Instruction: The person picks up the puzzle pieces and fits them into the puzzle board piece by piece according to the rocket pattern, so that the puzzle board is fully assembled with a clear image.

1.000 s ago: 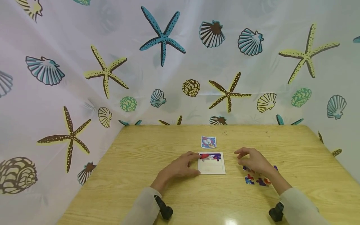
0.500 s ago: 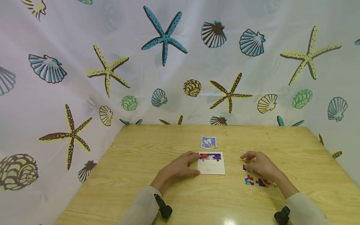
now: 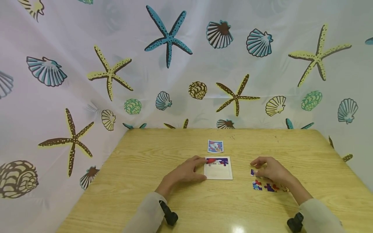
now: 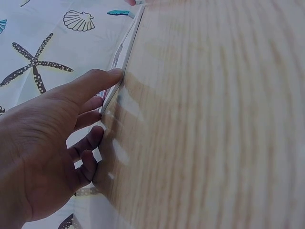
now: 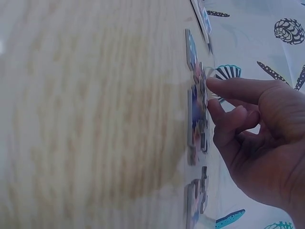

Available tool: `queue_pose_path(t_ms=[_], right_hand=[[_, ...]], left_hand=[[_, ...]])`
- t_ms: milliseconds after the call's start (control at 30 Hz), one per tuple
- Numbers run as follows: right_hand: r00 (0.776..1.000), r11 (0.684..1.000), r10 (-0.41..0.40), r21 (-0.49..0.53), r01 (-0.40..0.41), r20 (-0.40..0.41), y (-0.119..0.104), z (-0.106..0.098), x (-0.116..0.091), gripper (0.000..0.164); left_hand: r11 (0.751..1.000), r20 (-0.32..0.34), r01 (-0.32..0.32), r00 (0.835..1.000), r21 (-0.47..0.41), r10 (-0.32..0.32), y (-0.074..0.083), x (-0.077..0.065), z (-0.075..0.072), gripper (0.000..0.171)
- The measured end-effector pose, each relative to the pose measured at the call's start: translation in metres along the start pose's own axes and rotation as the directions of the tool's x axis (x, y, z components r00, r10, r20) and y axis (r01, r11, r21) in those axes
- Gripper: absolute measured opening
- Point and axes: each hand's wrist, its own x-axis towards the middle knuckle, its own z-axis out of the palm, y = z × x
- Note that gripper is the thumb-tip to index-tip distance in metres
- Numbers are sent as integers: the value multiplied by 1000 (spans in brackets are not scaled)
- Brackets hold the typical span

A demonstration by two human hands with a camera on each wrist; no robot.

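glossy wood-grain table (image 3: pixel 140 155), smooth puzzle tray (image 3: pixel 218 173), paper-looking card (image 3: pixel 215 147), creased cloth backdrop (image 3: pixel 186 68), matt cloth sleeves (image 3: pixel 145 212)

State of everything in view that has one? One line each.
Puzzle tray: flat on the table, part filled; pieces along its far side, the rest bare.
Picture card: face up, beyond the tray.
Loose pieces: out of the tray, to its right, some hidden by the hand.
Left hand: touching the tray's left side.
Right hand: at the loose pieces; grip can't be told.
Curtain: hanging, lightly creased.
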Motion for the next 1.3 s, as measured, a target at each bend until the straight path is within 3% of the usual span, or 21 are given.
queue_pose_path(t_ms=[200,667,967,1300], right_hand=[[1000,999,27,-21,-27,2,2,-1,-2,34],[1000,999,-3,-48,3,1,3,-1,-4,28],[1000,992,0,-127,-2,-18,3,2,-4,26],[999,991,-3,-134,-2,-40,-3,6,-2,25]], left_hand=[[1000,4,-3,1000,0,3,-1,1,1,74],[1000,-11,-10,1000,6,10,-1,1,1,74],[1000,-7,-14,1000,6,14,2,-3,0,73],[1000,-5,15,1000,-5,-15,3,-4,-1,73]])
